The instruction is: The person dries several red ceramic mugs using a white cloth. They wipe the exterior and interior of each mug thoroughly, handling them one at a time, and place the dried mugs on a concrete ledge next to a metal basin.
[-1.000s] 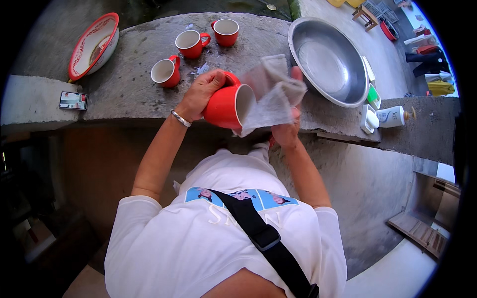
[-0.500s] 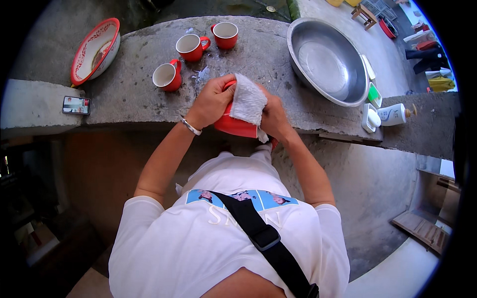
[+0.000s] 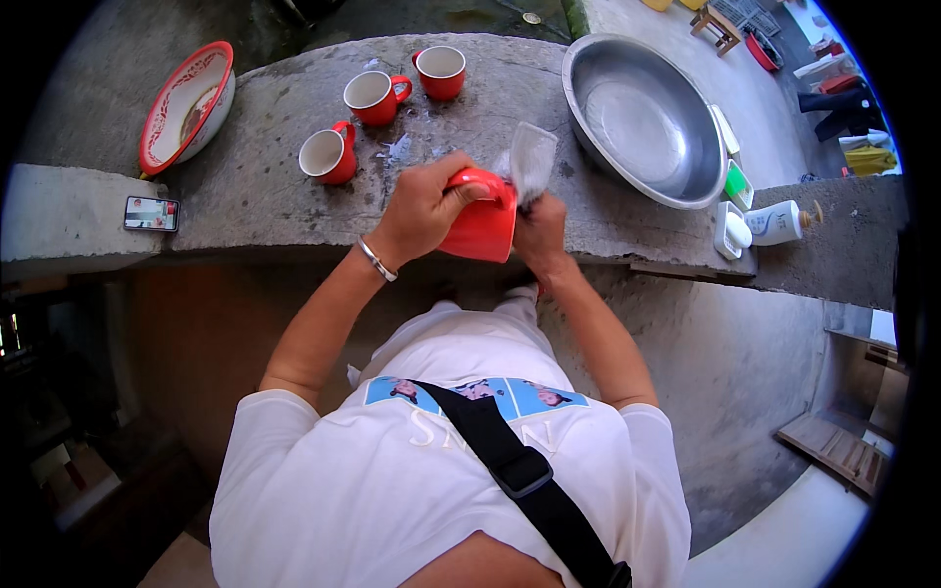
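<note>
In my left hand is a red mug, tipped on its side above the near edge of the concrete ledge, its handle facing up. My right hand grips a whitish cloth at the mug's right end; part of the cloth sticks up above my fist. The mug's opening is hidden from view. Beyond my left hand stand three more red mugs with white insides: one nearest, one in the middle and one farthest, all upright on the ledge.
A large metal basin rests on the ledge at the right, beside a soap dish and a white pump bottle. At the left are a red-rimmed enamel basin and a phone. Wet patches mark the concrete ledge.
The cloth has come off the side of the mug and now bunches in my right hand at its right end. The mug has turned, bringing its handle into view on top.
</note>
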`<state>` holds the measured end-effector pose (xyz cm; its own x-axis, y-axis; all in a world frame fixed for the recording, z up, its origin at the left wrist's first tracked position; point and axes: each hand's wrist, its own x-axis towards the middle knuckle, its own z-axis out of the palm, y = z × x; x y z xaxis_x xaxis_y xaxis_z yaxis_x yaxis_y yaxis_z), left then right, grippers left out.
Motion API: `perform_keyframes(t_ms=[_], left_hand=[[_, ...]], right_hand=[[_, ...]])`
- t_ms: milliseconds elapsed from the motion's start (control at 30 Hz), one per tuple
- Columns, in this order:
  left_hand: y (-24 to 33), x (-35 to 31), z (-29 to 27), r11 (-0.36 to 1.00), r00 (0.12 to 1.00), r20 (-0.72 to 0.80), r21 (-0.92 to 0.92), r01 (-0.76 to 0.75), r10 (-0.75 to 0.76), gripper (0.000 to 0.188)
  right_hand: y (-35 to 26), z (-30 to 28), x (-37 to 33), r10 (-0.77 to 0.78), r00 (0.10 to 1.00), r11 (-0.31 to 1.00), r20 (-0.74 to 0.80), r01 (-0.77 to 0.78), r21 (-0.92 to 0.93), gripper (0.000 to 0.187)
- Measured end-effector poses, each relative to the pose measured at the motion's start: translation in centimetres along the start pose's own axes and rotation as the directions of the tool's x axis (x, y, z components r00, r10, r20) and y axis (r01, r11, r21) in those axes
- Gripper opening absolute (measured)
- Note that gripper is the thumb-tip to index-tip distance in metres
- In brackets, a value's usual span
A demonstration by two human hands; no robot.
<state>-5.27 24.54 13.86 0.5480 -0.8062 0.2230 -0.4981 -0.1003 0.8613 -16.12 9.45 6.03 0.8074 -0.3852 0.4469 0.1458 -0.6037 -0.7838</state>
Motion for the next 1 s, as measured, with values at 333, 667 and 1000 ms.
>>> perform_keyframes(t_ms=[333,667,1000], left_hand=[[2.1,1.7,-1.0,0.982,0.979,0.116,0.110,0.156,-0.168,0.012],[0.3,0.1,-0.2,0.940,0.960,0.018,-0.204,-0.272,0.281,0.071],[0.1,0.2,1.4,0.895,0.976,-0.078,-0.419,0.152,-0.203,0.045]], right_hand=[[-1.4,1.5,-0.3,0.395,0.830,0.510,0.394,-0.554,0.658,0.023],[1.7,1.0,0.0,0.386,0.918,0.692,0.095,-0.356,0.628,0.025],[-2.2,-3.1,4.0,-0.235,0.969,0.966,0.082,0.224,0.126,0.028]])
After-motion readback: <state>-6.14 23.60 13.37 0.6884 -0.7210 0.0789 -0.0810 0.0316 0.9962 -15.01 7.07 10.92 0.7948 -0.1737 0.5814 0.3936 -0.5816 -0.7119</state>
